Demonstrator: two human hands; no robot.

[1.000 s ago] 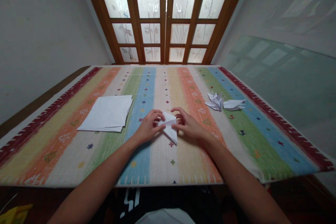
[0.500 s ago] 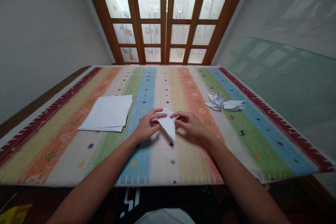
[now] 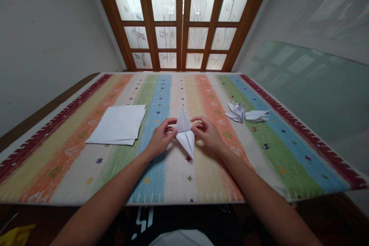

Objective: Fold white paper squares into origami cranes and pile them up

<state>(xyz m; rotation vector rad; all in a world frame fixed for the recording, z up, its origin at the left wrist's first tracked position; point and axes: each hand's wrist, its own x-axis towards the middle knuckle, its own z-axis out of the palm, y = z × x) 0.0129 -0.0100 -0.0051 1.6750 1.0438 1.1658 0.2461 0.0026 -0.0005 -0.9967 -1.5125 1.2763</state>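
Note:
A piece of folded white paper (image 3: 185,142), shaped like a long diamond, is held between my hands above the middle of the striped cloth. One point rises away from me and the other slants down toward me, with a crease or slit along its lower half. My left hand (image 3: 163,135) pinches its left side with thumb and fingers. On the opposite side my right hand (image 3: 208,133) pinches the right edge near the middle fold. The fingertips behind the paper are partly hidden.
To the left lies a stack of white paper sheets (image 3: 117,123). Folded paper figures (image 3: 236,112) sit to the right, with another folded paper piece (image 3: 256,115) beside them. A striped tablecloth (image 3: 86,169) covers the table. Beyond its far edge are wooden doors (image 3: 182,38) with glass panes.
The paper's upper flap now stands up as a point away from me, and a horizontal fold shows across the middle. Both thumbs have shifted to the paper's side edges.

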